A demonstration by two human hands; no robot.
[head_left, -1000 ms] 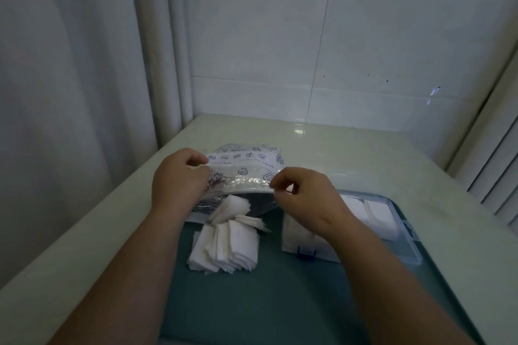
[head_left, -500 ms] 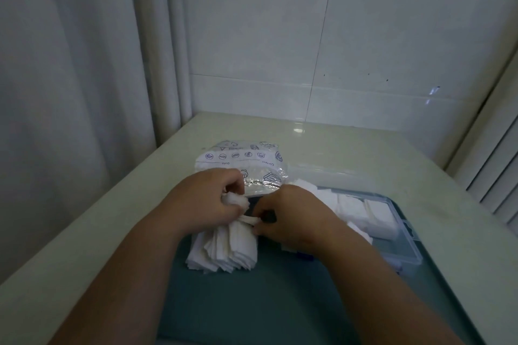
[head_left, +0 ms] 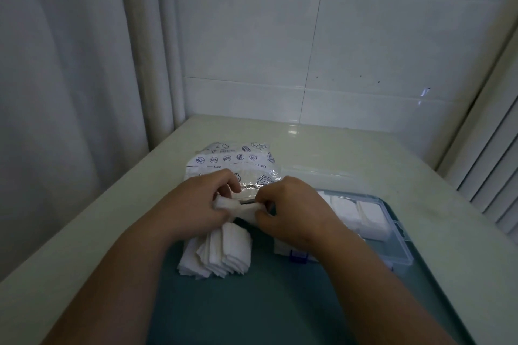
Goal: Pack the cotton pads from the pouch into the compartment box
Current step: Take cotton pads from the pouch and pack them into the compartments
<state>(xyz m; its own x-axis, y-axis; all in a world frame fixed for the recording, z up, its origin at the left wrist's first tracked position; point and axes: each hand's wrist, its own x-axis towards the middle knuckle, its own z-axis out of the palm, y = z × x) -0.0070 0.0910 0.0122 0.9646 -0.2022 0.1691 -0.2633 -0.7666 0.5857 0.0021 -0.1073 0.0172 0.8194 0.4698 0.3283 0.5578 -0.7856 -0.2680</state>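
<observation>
A printed pouch (head_left: 232, 161) with a shiny foil mouth lies on the counter behind my hands. My left hand (head_left: 196, 204) and my right hand (head_left: 291, 210) both pinch a small bunch of white cotton pads (head_left: 241, 209) just in front of the pouch's mouth. Below them a fanned pile of white cotton pads (head_left: 221, 255) rests on the teal mat. The clear compartment box (head_left: 392, 246) stands to the right with its lid up and white pads (head_left: 361, 213) in its compartments; my right hand hides its left part.
A teal mat (head_left: 266, 302) covers the near part of the pale counter (head_left: 364, 157). A curtain (head_left: 70, 92) hangs on the left, a tiled wall (head_left: 308, 50) stands behind, and slatted blinds (head_left: 493, 176) are at the right edge.
Both hands left the pouch's mouth, dropped down onto the loose pads in front of it and took hold of a bunch of them. The pouch now lies flatter on the counter.
</observation>
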